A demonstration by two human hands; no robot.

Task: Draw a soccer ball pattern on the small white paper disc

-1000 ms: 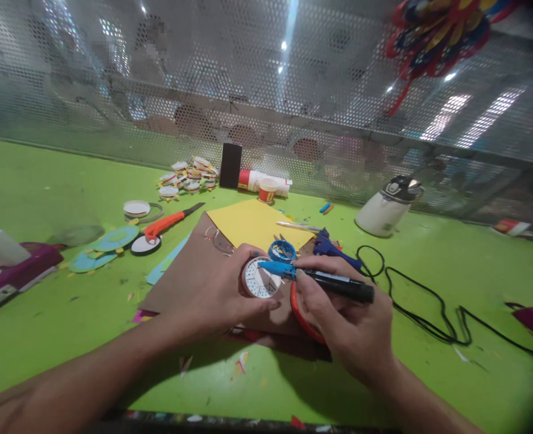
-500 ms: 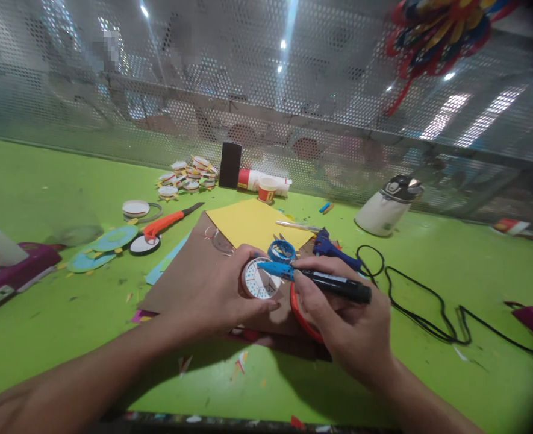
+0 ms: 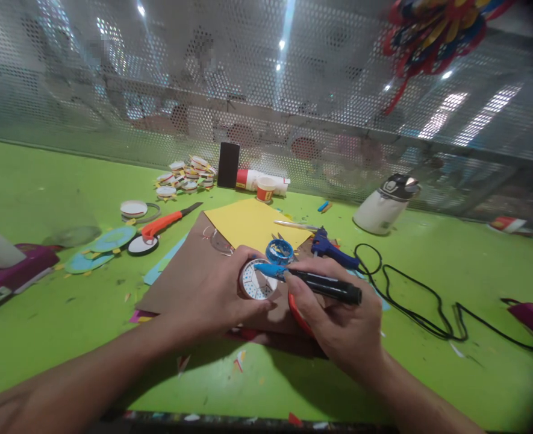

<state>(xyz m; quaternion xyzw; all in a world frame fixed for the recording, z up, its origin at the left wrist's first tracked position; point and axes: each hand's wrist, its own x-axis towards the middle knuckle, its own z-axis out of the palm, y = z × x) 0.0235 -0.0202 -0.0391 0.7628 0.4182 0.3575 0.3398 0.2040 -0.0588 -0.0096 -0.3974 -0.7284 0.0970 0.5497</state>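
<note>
My left hand (image 3: pixel 223 289) is closed around a small round white paper piece (image 3: pixel 253 286), thumb and fingers at its rim. Its face carries blue dots and dark lines that split it into sections. In my right hand (image 3: pixel 338 313) is a black marker (image 3: pixel 324 286) with a blue front end, held like a pen. The marker's tip meets the upper part of the white face. Just behind sits a blue ring-shaped roll (image 3: pixel 279 252) with scraps and pointed blades at it. A red curved handle (image 3: pixel 297 313) is partly hidden under my right hand.
Brown cardboard (image 3: pixel 180 271) and a yellow sheet (image 3: pixel 248 220) lie beneath. A blue glue gun (image 3: pixel 332 250) with a black cord is at right, near a white kettle (image 3: pixel 381 208). An orange-handled knife (image 3: pixel 167 223), blue discs (image 3: pixel 112 239) and a power strip (image 3: pixel 26 271) are left.
The marker and my right hand have shifted slightly left, with the tip still at the white face. The whole view has moved a little; my left hand keeps its grip.
</note>
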